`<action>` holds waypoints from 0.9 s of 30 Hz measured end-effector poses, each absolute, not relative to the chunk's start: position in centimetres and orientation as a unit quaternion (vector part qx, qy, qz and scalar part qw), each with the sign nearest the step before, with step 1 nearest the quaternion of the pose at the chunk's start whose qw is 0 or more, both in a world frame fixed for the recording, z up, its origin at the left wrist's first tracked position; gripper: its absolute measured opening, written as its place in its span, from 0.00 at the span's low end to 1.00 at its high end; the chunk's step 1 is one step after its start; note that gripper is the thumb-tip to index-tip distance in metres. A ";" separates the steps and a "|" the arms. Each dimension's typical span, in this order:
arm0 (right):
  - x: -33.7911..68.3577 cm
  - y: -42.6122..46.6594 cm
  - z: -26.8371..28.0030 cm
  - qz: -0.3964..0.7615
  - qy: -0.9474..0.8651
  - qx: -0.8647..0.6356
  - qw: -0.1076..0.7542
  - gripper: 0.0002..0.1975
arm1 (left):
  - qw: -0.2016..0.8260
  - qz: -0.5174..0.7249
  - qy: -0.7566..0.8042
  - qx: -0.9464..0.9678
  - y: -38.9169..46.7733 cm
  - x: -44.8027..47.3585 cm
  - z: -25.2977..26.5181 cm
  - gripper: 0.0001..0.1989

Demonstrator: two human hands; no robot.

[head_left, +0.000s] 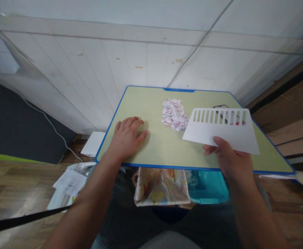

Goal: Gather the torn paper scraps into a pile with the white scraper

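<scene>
Head camera view, looking down on a pale yellow-green worktop with a blue rim, its far edge towards a white panelled wall. The right hand grips a white card by its near side, thumb on top and fingers underneath. Card and hand are over the right half of the worktop, and a row of narrow slots runs along the card's far side. Partly hidden behind the slots lies a dark-edged item, too obscured to identify. Just left of the card, around mid-width and closer to the far edge, sits a loose heap of small white and pinkish paper scraps. The left hand rests palm down near the left edge, fingers loosely spread, holding nothing. Below the near edge are a container lined with patterned cloth and, beside it, a teal bin.
</scene>
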State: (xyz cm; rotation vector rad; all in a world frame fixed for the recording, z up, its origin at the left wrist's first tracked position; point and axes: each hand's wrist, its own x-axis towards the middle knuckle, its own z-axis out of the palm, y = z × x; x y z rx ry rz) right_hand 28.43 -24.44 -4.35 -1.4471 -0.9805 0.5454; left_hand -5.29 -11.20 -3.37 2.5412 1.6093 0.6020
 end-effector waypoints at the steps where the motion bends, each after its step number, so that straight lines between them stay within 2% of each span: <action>1: 28.7 -24.2 -4.4 0.225 -0.413 -0.635 0.613 0.18 | 0.029 0.183 0.528 0.829 -11.5 -5.2 -3.2 0.24; 7: 30.3 -23.1 -4.0 0.208 -0.384 -0.654 0.618 0.16 | 0.017 0.127 0.536 0.835 -12.6 -4.9 -2.6 0.29; 15: 30.8 -22.2 -4.6 0.241 -0.366 -0.625 0.645 0.14 | 0.041 0.099 0.554 0.826 -11.9 -4.9 -2.9 0.35; 20: 30.5 -22.0 -4.3 0.252 -0.382 -0.618 0.639 0.17 | 0.053 0.067 0.573 0.815 -11.5 -4.3 -2.5 0.39; 27: 30.2 -21.7 -4.4 0.282 -0.407 -0.602 0.627 0.23 | 0.040 0.072 0.576 0.813 -11.3 -4.2 -2.4 0.38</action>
